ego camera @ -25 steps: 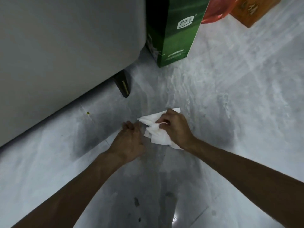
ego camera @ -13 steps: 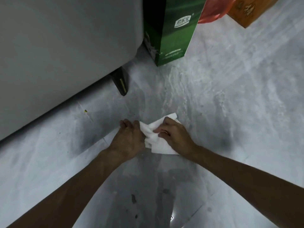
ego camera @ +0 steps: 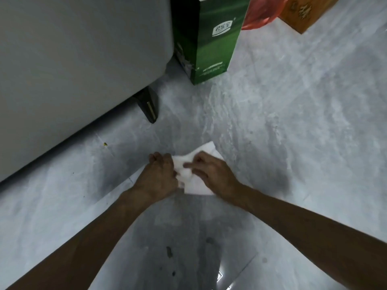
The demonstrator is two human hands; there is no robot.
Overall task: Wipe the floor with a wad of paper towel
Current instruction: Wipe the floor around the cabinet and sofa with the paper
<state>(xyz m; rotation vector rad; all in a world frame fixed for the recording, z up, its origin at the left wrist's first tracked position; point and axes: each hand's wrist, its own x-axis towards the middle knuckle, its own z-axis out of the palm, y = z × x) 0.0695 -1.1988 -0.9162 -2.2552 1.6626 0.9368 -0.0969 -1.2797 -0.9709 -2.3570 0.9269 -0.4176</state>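
While both hands meet low over the pale grey floor [ego camera: 303,126], the paper towel [ego camera: 198,187] sits bunched between them, white and creased. The left hand [ego camera: 159,176] has its fingers curled tightly round the towel's left edge, knuckles up. The right hand [ego camera: 215,174] lies over the towel's right part, fingers bent and pinching the paper, with one finger stretched leftward across it toward the left hand. A flat corner of the towel sticks out beyond the right hand's knuckles, and another flap shows beneath that wrist. Whether the towel touches the floor or hangs just above it cannot be told.

Beyond the left hand and off to its left stands a large grey piece of furniture [ego camera: 73,59], raised on a short dark leg [ego camera: 149,106]. A small yellow speck [ego camera: 105,144] lies on the floor to the left of the left hand, near the furniture's lower edge. Well beyond both hands a tall green box [ego camera: 215,40] stands upright beside the furniture, with a red plastic bag [ego camera: 261,13] and an orange box [ego camera: 303,13] past it to the right. Closer to the person than the hands, between the forearms, a few dark spots [ego camera: 169,251] mark the floor.
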